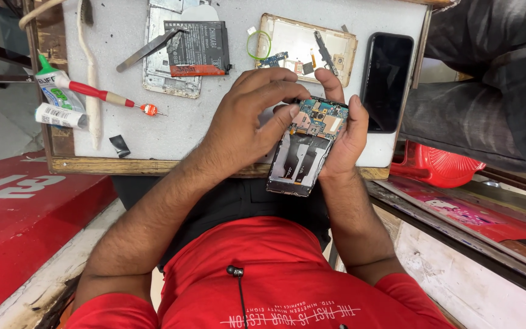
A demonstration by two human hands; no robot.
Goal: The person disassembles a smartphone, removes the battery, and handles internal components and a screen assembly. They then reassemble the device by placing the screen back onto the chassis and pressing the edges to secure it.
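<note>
Cradling the opened phone point(307, 146) at frame centre in my right hand point(348, 131), fingers curled round its edge to steady it, I press my left hand point(248, 119) fingertips pinched onto its circuit board, above the tabletop point(171, 131)

The opened phone point(307, 146) shows a matt blue-green circuit board with small shiny metal parts above dull black and pale plastic inside its frame. The second phone point(387, 81) has a glossy black glass face. The battery point(199, 47) wears matt dark wrap with a red strip. The tweezers point(150, 49) are brushed grey metal, and the back cover point(168, 76) beneath looks like scuffed silver metal. The screwdriver point(101, 94) has smooth red plastic and pale wood. The surface point(171, 131) is a matt, speckled grey mat edged in worn, rough wood. The shirt point(287, 286) is soft red cloth.
</note>
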